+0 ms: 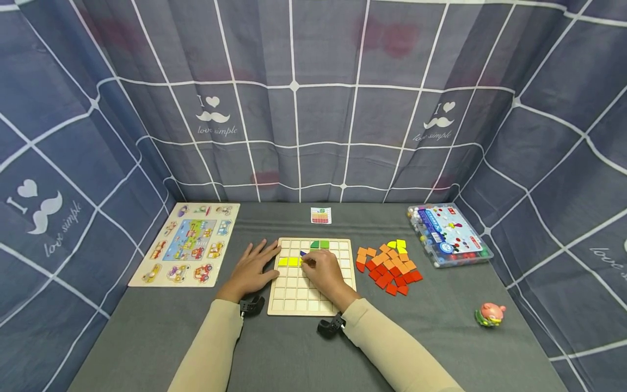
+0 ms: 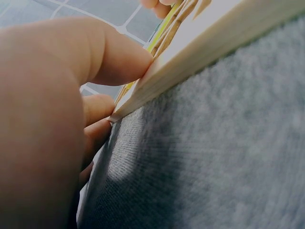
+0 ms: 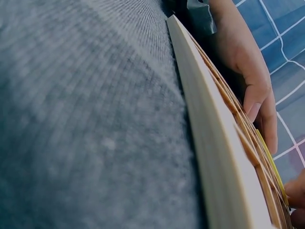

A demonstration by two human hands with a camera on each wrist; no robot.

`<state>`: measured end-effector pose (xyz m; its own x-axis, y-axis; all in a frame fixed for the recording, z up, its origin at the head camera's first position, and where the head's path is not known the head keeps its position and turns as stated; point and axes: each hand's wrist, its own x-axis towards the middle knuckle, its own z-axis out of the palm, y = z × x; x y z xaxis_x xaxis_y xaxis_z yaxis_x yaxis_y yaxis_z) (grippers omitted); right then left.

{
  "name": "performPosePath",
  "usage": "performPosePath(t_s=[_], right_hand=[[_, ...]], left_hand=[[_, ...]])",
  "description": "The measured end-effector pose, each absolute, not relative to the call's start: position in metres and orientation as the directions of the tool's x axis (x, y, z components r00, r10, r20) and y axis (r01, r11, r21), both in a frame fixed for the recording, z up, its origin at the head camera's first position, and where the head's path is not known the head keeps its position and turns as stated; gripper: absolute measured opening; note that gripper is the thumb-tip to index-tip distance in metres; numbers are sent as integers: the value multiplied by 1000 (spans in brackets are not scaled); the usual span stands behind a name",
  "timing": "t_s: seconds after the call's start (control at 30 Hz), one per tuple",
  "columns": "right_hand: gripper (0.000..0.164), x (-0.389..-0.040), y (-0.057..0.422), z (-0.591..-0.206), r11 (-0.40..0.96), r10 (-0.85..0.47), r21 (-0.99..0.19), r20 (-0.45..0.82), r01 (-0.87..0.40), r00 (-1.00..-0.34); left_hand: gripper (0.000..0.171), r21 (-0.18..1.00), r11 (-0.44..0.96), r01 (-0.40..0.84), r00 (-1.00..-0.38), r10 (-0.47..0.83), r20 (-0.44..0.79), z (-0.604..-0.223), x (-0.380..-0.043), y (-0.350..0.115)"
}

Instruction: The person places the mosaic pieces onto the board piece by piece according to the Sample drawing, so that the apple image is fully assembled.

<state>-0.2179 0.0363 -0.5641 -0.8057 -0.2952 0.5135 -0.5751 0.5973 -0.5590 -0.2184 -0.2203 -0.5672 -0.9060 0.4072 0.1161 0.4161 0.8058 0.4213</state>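
Note:
A wooden grid board (image 1: 289, 307) lies on the grey cloth. Two yellow square tiles (image 1: 288, 262) sit in its cells at the left, and a dark green and a light green tile (image 1: 324, 245) near its top edge. My right hand (image 1: 323, 273) is over the board with curled fingers, pinching a yellow tile (image 1: 301, 262) mostly hidden by the fingertips. A blue piece (image 1: 302, 253) shows just behind them. My left hand (image 1: 252, 271) lies with spread fingers at the board's left edge; its thumb (image 2: 126, 59) touches the board's side.
Loose orange and red tiles (image 1: 392, 267) lie right of the board, with a few yellow tiles (image 1: 401, 244) behind. A small pattern card (image 1: 320, 215) is at the back. A picture puzzle (image 1: 183, 245) lies left, a clear plastic box (image 1: 449, 234) and pig figure (image 1: 490, 314) right.

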Motion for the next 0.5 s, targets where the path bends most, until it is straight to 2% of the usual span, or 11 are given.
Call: performPosePath(t_s=[0.5], right_hand=[[12, -212, 46, -560, 534, -303, -630, 481, -565, -823]], left_hand=[[72, 438, 797, 417, -906, 404, 129, -564, -216, -218]])
